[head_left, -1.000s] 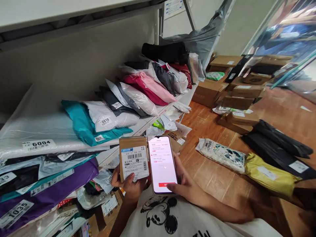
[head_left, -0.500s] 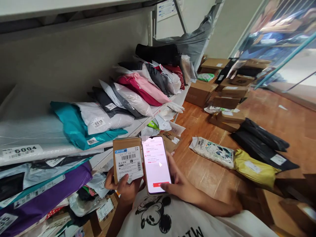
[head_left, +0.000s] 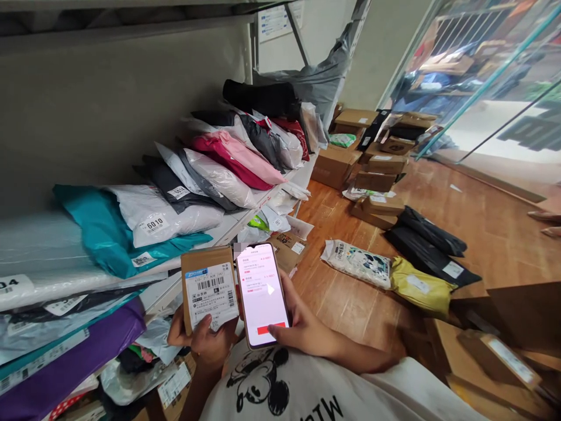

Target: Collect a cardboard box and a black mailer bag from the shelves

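Observation:
My left hand (head_left: 211,342) is closed round a small brown cardboard box (head_left: 187,280), its thumb pressed on the front. A white shipping label (head_left: 213,292) with barcodes covers most of that face. Beside the box, upright and nearly touching it, a smartphone (head_left: 264,304) is gripped in my right hand (head_left: 304,327). The lit screen shows lines of text and a red button at the bottom, where my right thumb rests. The fingers behind the box and the phone are mostly hidden.
On the left, a shelf (head_left: 245,225) bears several bagged parcels, among them a teal bag (head_left: 100,234) and a pink bag (head_left: 245,161). A yellow parcel (head_left: 416,286) and black parcels (head_left: 433,248) lie on the wooden floor. Boxes (head_left: 473,368) stand at the lower right, near a glass door (head_left: 491,111).
The view has swung slightly right, so everything sits further left in the picture. Both hands keep their hold on the box and the phone, and my right thumb stays at the red button.

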